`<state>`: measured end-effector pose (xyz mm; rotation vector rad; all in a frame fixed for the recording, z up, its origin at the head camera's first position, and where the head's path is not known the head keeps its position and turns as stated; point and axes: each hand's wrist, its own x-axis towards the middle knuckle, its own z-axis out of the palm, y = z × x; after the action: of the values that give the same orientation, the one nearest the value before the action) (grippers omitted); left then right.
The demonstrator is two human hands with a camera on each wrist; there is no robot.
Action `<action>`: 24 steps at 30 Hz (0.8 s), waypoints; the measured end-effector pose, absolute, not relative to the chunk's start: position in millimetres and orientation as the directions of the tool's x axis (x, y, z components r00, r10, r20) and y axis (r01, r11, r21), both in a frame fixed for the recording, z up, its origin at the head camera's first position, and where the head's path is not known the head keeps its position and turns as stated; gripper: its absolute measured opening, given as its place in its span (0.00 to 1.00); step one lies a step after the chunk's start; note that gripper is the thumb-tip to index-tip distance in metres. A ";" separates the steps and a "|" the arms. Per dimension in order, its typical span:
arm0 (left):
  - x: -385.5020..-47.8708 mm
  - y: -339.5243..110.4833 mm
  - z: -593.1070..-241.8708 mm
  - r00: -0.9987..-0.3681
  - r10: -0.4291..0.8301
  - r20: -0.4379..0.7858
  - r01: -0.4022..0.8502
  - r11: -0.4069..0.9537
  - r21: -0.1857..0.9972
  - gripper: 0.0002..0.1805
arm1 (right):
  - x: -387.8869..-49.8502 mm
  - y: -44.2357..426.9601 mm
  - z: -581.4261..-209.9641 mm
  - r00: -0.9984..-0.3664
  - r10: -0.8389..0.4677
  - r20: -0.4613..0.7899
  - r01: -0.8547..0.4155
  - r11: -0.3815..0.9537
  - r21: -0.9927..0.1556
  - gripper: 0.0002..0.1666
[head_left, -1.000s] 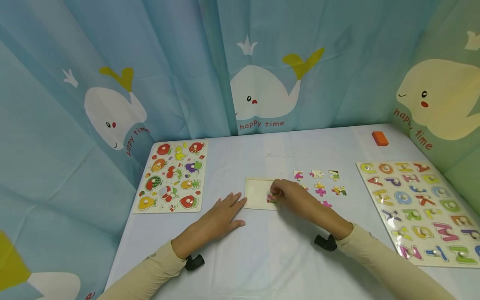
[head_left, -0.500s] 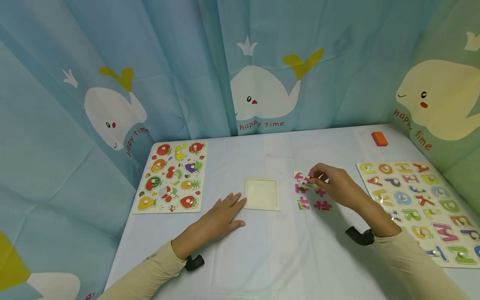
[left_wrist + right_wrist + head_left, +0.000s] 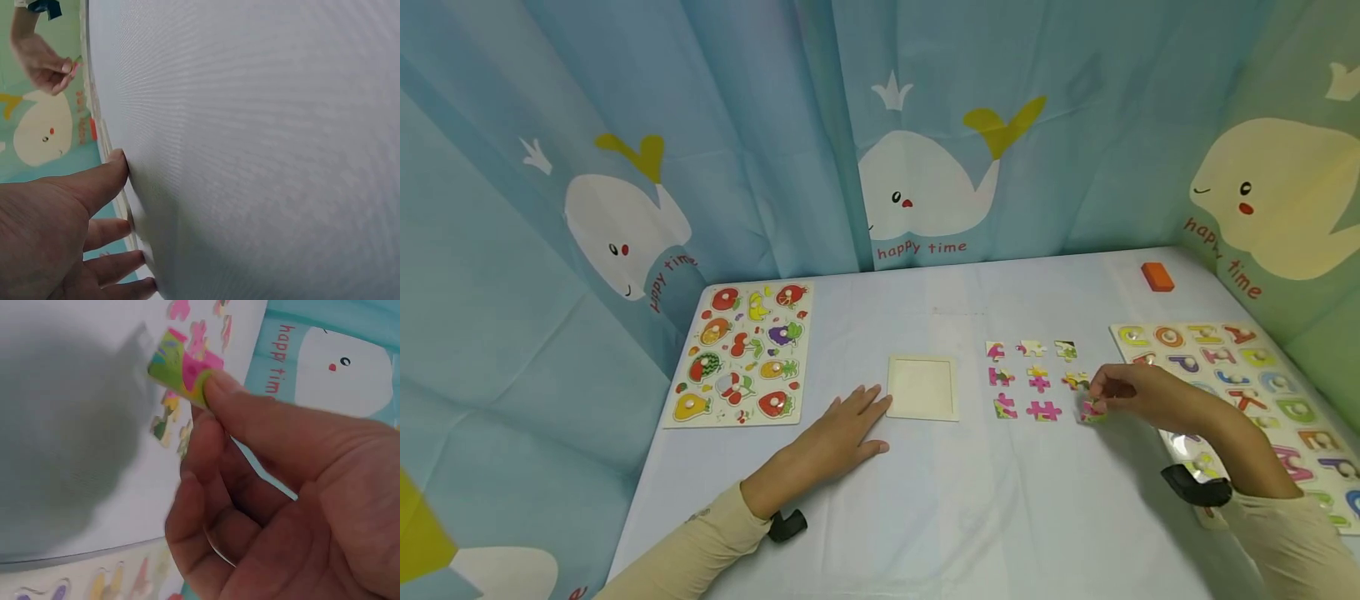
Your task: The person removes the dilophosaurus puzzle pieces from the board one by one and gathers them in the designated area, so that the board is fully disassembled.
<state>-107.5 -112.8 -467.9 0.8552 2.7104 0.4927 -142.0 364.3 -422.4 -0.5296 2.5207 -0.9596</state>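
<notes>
My right hand (image 3: pixel 1157 396) pinches a pink and green jigsaw piece (image 3: pixel 1092 410) between thumb and fingertips at the right end of the nearest row of pieces. In the right wrist view this jigsaw piece (image 3: pixel 182 367) is tilted and stands clear of the cloth. Several other jigsaw pieces (image 3: pixel 1043 410) lie apart in neat rows to the left of that hand. Left of them sits a small bare wooden puzzle tray (image 3: pixel 922 388) with a raised rim. My left hand (image 3: pixel 842 433) lies with spread fingers on the table, its fingertips at the tray's left edge.
A fruit peg puzzle board (image 3: pixel 737 354) lies at the left of the table. On the right is an alphabet peg puzzle board (image 3: pixel 1296 417), partly under my right forearm. An orange block (image 3: pixel 1157 277) sits near the back right edge. Whale-print curtains (image 3: pixel 925 183) hang behind.
My right hand has moved right, from the tray past the rows to their right end, carrying a jigsaw piece. The piece seen over the tray is gone from there. My left hand keeps its place.
</notes>
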 end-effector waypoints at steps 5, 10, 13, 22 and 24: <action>-107.8 -112.5 -468.1 -0.794 0.593 -0.133 0.506 0.766 0.395 0.38 | -143.4 365.9 -428.5 -0.822 -0.520 -0.234 -0.215 0.662 -0.718 0.02; -107.2 -112.0 -468.4 -0.793 0.592 -0.141 0.501 0.766 0.402 0.38 | -144.6 359.7 -435.6 -0.848 -0.498 -0.182 -0.290 0.723 -0.628 0.05; -106.8 -111.8 -468.4 -0.794 0.589 -0.149 0.494 0.769 0.405 0.39 | -144.1 354.8 -440.0 -0.870 -0.458 -0.184 -0.287 0.772 -0.567 0.06; -106.4 -112.0 -467.5 -0.799 0.586 -0.136 0.496 0.770 0.402 0.39 | -140.8 344.3 -444.3 -0.909 -0.366 -0.198 -0.238 0.849 -0.472 0.05; -106.6 -112.3 -467.9 -0.799 0.586 -0.135 0.497 0.770 0.401 0.39 | -141.1 343.0 -445.2 -0.912 -0.356 -0.207 -0.229 0.856 -0.463 0.04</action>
<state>-106.6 -112.3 -467.9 0.8450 2.7127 0.5110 -141.1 343.0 -445.2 -0.4424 2.7463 -0.6338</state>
